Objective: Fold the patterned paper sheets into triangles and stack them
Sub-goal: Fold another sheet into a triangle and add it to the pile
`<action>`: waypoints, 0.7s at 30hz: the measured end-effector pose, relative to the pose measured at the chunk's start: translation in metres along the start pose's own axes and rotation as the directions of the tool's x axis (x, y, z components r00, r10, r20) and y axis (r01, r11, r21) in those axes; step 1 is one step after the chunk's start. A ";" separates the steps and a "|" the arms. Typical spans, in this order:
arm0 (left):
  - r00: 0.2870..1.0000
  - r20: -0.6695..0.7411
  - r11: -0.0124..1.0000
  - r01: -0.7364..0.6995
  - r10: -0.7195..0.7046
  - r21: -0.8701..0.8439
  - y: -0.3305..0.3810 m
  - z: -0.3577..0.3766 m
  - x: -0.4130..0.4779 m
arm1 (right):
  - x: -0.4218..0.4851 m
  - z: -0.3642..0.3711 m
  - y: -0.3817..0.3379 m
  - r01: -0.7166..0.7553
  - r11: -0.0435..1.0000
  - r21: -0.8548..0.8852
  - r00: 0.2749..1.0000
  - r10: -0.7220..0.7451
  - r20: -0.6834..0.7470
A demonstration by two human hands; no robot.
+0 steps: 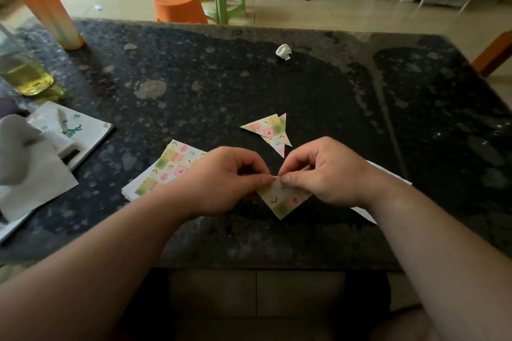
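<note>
Near front edge of table (249, 77), centre: both hands on one patterned sheet (282, 199).

- Sheet already doubled over, reads as a triangle, point twd the person. Can't tell if it lies on the table or hangs just above.
- Left hand (224, 180): thumb + forefinger pinch the sheet's top corner, other fingers curled in.
- Right hand (318, 174): same pinch on same corner, tips of both hands nearly touching. Neither hand holds anything else.
- Stack of flat sheets (169, 166) just left of left hand, partly under the wrist. Several left, count unclear.
- Pile of triangles (270, 130) just beyond the hands, two or so, loosely overlapped, edges not squared.
- Paper ball (283, 52) far side, well apart; not relevant.

Step, my read: mid-fold on current sheet, corners being matched at top before the crease is set. Task early to middle, since flat stack looks thicker than done pile.

Next calls for: keep corners aligned, run a finger along the fold to flatten, then carry it fwd onto the pile. Pile needs squaring too.
</note>
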State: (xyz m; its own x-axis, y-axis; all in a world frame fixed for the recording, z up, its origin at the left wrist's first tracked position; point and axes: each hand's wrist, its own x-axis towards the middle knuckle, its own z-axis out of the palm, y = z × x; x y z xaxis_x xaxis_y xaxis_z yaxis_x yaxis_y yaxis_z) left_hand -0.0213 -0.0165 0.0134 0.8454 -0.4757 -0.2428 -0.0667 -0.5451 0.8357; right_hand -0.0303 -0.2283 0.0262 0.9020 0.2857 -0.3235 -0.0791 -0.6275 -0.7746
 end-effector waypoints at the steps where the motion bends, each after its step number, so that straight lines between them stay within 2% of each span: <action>1: 1.000 -0.002 1.000 0.002 -0.002 -0.012 -0.001 -0.002 0.000 | 0.001 -0.001 -0.001 -0.005 1.000 -0.013 1.000 0.005 -0.009; 6: 0.998 0.040 0.991 0.062 -0.058 -0.116 -0.006 -0.012 0.003 | -0.004 -0.012 0.002 -0.054 0.998 -0.017 0.999 0.054 -0.005; 11: 0.995 0.061 0.989 0.091 -0.084 -0.117 -0.011 -0.026 0.001 | -0.011 -0.026 0.006 -0.114 0.994 0.006 0.993 0.114 -0.016; 13: 0.992 0.025 0.987 0.122 -0.120 -0.105 -0.017 -0.034 -0.001 | -0.013 -0.034 0.012 -0.158 0.987 -0.027 0.987 0.156 -0.048; 15: 0.985 -0.073 0.986 0.150 -0.156 -0.075 -0.021 -0.039 -0.002 | -0.012 -0.037 0.022 -0.224 0.974 -0.022 0.970 0.221 -0.100; 18: 0.946 -0.262 0.982 0.189 -0.188 -0.023 -0.021 -0.028 0.001 | -0.006 -0.026 0.027 -0.306 0.948 0.092 0.937 0.317 -0.144; 21: 0.924 -0.357 0.985 0.163 -0.134 0.052 -0.021 -0.012 0.006 | 0.001 -0.010 0.018 -0.296 0.859 0.419 0.926 0.365 -0.095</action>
State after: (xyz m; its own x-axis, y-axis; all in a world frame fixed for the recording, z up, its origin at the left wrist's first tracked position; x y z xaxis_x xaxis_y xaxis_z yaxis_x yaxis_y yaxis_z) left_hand -0.0086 0.0000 0.0001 0.9798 -0.1200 -0.1603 0.0444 -0.6506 0.7581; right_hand -0.0270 -0.2465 0.0177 0.8466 -0.0333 -0.5312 -0.5126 -0.3200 -0.7968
